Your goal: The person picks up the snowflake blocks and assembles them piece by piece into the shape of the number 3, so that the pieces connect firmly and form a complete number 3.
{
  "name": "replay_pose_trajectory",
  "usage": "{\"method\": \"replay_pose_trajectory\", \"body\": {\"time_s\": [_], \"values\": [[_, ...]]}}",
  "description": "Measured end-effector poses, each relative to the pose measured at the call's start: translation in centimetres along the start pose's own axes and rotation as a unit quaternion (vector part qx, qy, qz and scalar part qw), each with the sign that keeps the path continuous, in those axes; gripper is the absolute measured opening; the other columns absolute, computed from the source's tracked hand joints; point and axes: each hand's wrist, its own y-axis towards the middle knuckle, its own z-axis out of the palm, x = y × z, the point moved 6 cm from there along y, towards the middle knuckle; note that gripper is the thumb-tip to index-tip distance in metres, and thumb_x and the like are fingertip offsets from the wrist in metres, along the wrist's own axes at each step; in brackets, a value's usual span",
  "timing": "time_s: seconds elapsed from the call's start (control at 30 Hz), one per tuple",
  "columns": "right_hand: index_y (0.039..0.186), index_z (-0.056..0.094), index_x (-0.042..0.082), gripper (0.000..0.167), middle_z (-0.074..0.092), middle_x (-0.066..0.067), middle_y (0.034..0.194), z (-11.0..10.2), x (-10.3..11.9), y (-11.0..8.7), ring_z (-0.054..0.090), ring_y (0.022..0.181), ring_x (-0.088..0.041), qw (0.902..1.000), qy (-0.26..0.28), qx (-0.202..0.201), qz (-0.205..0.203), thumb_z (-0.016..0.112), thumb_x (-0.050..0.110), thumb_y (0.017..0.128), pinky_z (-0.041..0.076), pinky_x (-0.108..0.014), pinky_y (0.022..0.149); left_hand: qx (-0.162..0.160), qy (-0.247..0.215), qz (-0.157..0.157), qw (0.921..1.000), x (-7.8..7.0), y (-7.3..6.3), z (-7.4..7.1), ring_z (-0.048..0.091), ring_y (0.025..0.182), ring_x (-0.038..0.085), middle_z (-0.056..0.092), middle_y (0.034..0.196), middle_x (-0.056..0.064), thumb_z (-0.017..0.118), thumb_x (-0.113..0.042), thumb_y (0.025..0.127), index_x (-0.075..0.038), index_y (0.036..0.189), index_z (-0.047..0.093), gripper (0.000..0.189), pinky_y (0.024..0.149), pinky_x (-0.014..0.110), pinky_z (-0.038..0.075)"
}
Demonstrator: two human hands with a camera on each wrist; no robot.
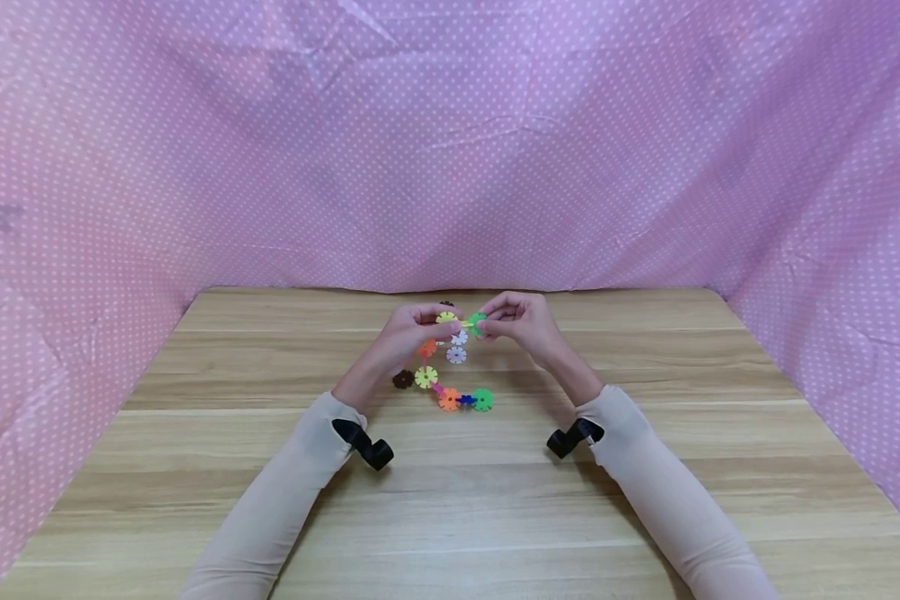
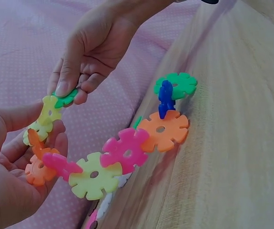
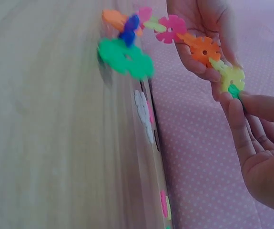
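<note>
Left wrist view: a curved chain of multicoloured, flower-shaped plastic discs (image 2: 89,182) runs between my hands and the table, its near end held up in the air. At that end I pinch a green notched plastic disc (image 2: 66,98) between the thumb and fingers of my right hand (image 1: 528,327). My left hand (image 1: 411,335) pinches the yellow notched plastic disc (image 2: 50,113) it meets, with orange links lying against my fingers. The green edge overlaps the yellow one; I cannot tell whether their slots are fully seated.

Beyond my grip the joined part continues through pink, pale yellow, pink, orange and blue to a green end disc (image 2: 187,86) low over the wood; whether that touches, I cannot tell. So much of the linking looks done, and I judge this green joint to be the step in hand.

Around it, a dark brown notched plastic disc (image 1: 402,380) and white notched plastic discs (image 1: 456,350) lie unattached on the pale wood-grain table (image 1: 450,517), apparently left over for joining. A pink polka-dot cloth (image 1: 450,167) hangs behind.
</note>
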Motion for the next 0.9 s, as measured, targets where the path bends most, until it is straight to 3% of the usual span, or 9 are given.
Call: {"method": "replay_pose_trajectory", "body": {"time_s": [0.17,0.3,0.37,0.53,0.77,0.9], "values": [[0.108,0.064,-0.014,0.022,0.075,-0.001,0.082,0.3,-0.2,-0.1,0.073,0.072,-0.013,0.9997,0.007,-0.018,0.013,0.073,-0.004,0.090,0.064,-0.044,0.080,-0.016,-0.029,-0.012,0.9994,0.3,0.2,-0.3,0.065,0.117,0.038,0.072,0.107,0.003,0.070,-0.014,0.097,0.001,0.131,0.064,0.038,0.109,0.054,0.049],[0.110,0.063,-0.013,0.022,0.075,0.003,0.082,0.7,-0.3,-0.1,0.073,0.071,-0.011,0.9994,0.019,-0.025,0.011,0.071,-0.003,0.092,0.064,-0.031,0.073,-0.041,-0.064,-0.020,0.9969,0.6,0.4,-0.8,0.069,0.107,0.028,0.073,0.102,0.000,0.070,-0.013,0.097,0.004,0.135,0.059,0.043,0.110,0.054,0.048],[0.110,0.063,-0.013,0.021,0.075,0.002,0.084,0.8,-0.4,-0.1,0.073,0.073,-0.012,0.9995,0.020,-0.023,0.010,0.071,-0.002,0.093,0.064,-0.035,0.076,-0.051,-0.073,-0.019,0.9959,0.6,0.5,-1.1,0.070,0.099,0.019,0.074,0.099,-0.002,0.071,-0.012,0.096,0.003,0.133,0.060,0.041,0.109,0.054,0.049],[0.112,0.066,-0.009,0.022,0.076,-0.002,0.090,0.7,-0.5,-0.1,0.075,0.083,-0.023,0.9997,-0.002,-0.004,0.024,0.071,0.003,0.094,0.060,-0.050,0.088,-0.054,-0.046,-0.016,0.9974,0.5,0.4,-1.7,0.068,0.089,0.010,0.073,0.098,-0.004,0.074,-0.012,0.094,0.000,0.129,0.064,0.038,0.107,0.052,0.051],[0.111,0.067,-0.009,0.024,0.075,0.001,0.087,0.5,-0.8,-0.3,0.074,0.084,-0.021,0.9978,-0.020,0.032,0.054,0.074,0.003,0.091,0.063,-0.039,0.084,-0.019,0.002,-0.002,0.9998,0.1,0.1,-1.9,0.066,0.094,0.012,0.072,0.110,0.004,0.075,-0.015,0.093,0.002,0.131,0.063,0.043,0.107,0.054,0.050],[0.112,0.067,-0.009,0.025,0.076,0.000,0.086,0.6,-1.1,-0.4,0.075,0.083,-0.022,0.9950,-0.021,0.055,0.081,0.074,0.001,0.091,0.062,-0.045,0.087,0.000,0.048,0.000,0.9988,0.1,0.0,-1.9,0.062,0.098,0.015,0.069,0.116,0.007,0.077,-0.020,0.092,-0.005,0.127,0.068,0.039,0.102,0.053,0.052]]}}
